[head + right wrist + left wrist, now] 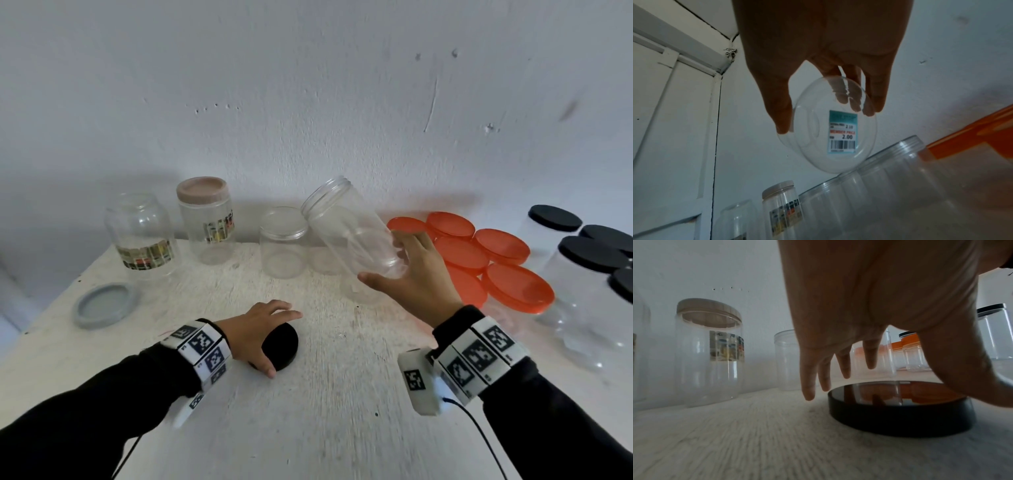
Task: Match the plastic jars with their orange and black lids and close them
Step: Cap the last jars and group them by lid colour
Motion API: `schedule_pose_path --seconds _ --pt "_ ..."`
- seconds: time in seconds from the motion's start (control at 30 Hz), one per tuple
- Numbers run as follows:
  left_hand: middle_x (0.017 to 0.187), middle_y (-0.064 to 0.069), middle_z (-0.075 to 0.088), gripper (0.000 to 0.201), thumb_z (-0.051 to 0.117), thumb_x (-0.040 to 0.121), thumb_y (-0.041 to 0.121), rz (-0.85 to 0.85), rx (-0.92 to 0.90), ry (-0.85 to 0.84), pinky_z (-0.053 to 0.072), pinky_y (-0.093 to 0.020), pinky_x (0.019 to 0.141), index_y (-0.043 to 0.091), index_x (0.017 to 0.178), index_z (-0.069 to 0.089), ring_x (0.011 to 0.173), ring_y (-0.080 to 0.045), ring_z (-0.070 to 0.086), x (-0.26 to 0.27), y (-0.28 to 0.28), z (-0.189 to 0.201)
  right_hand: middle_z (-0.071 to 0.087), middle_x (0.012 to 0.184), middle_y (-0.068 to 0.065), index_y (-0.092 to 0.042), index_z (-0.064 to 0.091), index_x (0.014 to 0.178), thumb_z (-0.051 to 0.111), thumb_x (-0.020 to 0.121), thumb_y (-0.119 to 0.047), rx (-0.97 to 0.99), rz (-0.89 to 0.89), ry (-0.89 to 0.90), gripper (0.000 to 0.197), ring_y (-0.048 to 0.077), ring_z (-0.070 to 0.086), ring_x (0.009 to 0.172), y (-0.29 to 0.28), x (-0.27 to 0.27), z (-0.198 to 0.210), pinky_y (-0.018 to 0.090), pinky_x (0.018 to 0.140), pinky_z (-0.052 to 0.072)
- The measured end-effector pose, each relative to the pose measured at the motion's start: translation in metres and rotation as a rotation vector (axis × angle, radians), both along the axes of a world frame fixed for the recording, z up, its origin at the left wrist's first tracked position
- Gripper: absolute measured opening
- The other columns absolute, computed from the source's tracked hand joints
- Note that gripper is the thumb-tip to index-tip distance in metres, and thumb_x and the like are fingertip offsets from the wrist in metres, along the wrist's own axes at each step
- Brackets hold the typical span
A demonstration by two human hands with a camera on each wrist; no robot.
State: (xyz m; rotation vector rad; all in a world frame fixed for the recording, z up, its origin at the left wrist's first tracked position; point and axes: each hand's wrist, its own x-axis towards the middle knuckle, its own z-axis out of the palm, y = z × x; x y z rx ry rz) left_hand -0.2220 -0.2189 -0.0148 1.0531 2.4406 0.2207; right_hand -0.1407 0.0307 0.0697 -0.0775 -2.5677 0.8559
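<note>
On a white table (325, 394), nearest the viewer at about 7 o'clock, the left hand (260, 329) hovers over a black lid (281, 346) lying flat, fingers (807, 378) spread and relaxed, thumb beside the rim; whether it touches the lid is unclear. At about 2 o'clock from it, the right hand (414, 277) grips the base of a clear open jar (349, 226), lifted and tilted with its mouth toward the wall; a price sticker (842, 131) shows on its bottom. At 9 o'clock lies a grey lid (106, 303). Farther back stand open clear jars (282, 243), a labelled jar (142, 234) and a beige-lidded jar (205, 219). At 3 o'clock sit orange-lidded jars (517, 287) and black-lidded jars (582, 274).
</note>
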Motion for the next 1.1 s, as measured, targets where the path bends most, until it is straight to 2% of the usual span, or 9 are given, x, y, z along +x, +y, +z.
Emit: schedule_pose_path --seconds 0.23,0.3,0.5,0.6,0.67,0.77,0.87,1.0,1.1 --pt "0.146 0.003 0.023 0.085 0.075 0.074 0.028 0.032 -0.039 0.028 0.026 -0.033 0.11 0.023 0.143 0.025 0.131 -0.019 0.023 0.004 0.009 0.0 0.044 0.117 0.0 -0.013 0.039 0.118 0.082 0.064 -0.031 -0.206 0.011 -0.068 0.072 0.014 0.05 0.102 0.002 -0.002 -0.013 0.016 0.077 0.041" --pt "0.144 0.003 0.026 0.082 0.075 0.074 0.029 0.067 -0.013 0.044 0.027 -0.03 0.109 0.022 0.141 0.029 0.129 -0.017 0.026 0.004 0.01 0.001 0.044 0.114 0.001 -0.015 0.037 0.117 0.084 0.062 -0.032 -0.27 0.033 -0.112 0.074 0.015 0.051 0.1 0.002 -0.001 -0.018 0.02 0.078 0.045" --pt "0.134 0.004 0.04 0.082 0.077 0.071 0.031 0.301 0.359 0.092 0.034 -0.02 0.095 0.018 0.138 0.033 0.119 -0.011 0.04 0.004 0.007 0.025 0.051 0.111 -0.006 -0.017 0.04 0.124 0.084 0.051 -0.046 -0.377 0.12 -0.183 0.09 0.01 0.055 0.098 -0.001 0.009 -0.033 0.025 0.083 0.048" --pt "0.127 0.005 0.044 0.087 0.074 0.06 0.049 0.354 0.553 0.122 0.036 -0.021 0.091 0.019 0.134 0.039 0.115 -0.011 0.044 0.004 0.005 0.046 0.053 0.116 -0.007 -0.017 0.039 0.131 0.08 0.05 -0.051 -0.36 0.164 -0.24 0.098 0.009 0.053 0.102 -0.003 0.012 -0.044 0.028 0.089 0.047" --pt "0.126 0.008 0.046 0.094 0.064 0.051 0.061 0.368 0.663 0.103 0.039 -0.025 0.093 0.022 0.133 0.041 0.116 -0.009 0.045 0.004 0.003 0.057 0.051 0.118 -0.007 -0.016 0.038 0.133 0.084 0.056 -0.042 -0.357 0.179 -0.273 0.093 0.009 0.052 0.103 -0.003 0.012 -0.052 0.029 0.09 0.047" --pt "0.128 0.007 0.048 0.092 0.062 0.05 0.062 0.378 0.76 0.077 0.044 -0.029 0.094 0.024 0.132 0.041 0.116 -0.009 0.048 0.003 0.002 0.067 0.047 0.121 -0.003 -0.014 0.038 0.132 0.086 0.061 -0.026 -0.358 0.183 -0.311 0.087 0.012 0.051 0.104 -0.003 0.012 -0.06 0.026 0.088 0.047" --pt "0.129 0.006 0.047 0.084 0.062 0.052 0.06 0.355 0.836 0.075 0.043 -0.019 0.088 0.028 0.128 0.043 0.114 -0.007 0.049 0.003 0.005 0.071 0.042 0.12 -0.002 -0.014 0.04 0.132 0.087 0.059 -0.023 -0.343 0.187 -0.351 0.087 0.013 0.05 0.104 -0.002 0.012 -0.065 0.025 0.088 0.048" --pt "0.126 0.009 0.044 0.078 0.062 0.055 0.058 0.301 0.909 0.083 0.04 -0.003 0.081 0.031 0.126 0.043 0.109 0.013 0.045 0.006 0.013 0.072 0.041 0.121 0.0 -0.014 0.039 0.134 0.087 0.06 -0.022 -0.305 0.214 -0.419 0.088 0.013 0.05 0.106 0.001 0.012 -0.07 0.025 0.089 0.048" --pt "0.125 0.009 0.043 0.075 0.063 0.057 0.056 0.273 0.951 0.077 0.038 0.0 0.081 0.03 0.126 0.044 0.108 0.014 0.045 0.009 0.019 0.074 0.043 0.121 0.001 -0.014 0.037 0.134 0.087 0.06 -0.02 -0.284 0.226 -0.439 0.09 0.014 0.051 0.108 0.003 0.012 -0.073 0.025 0.089 0.048"
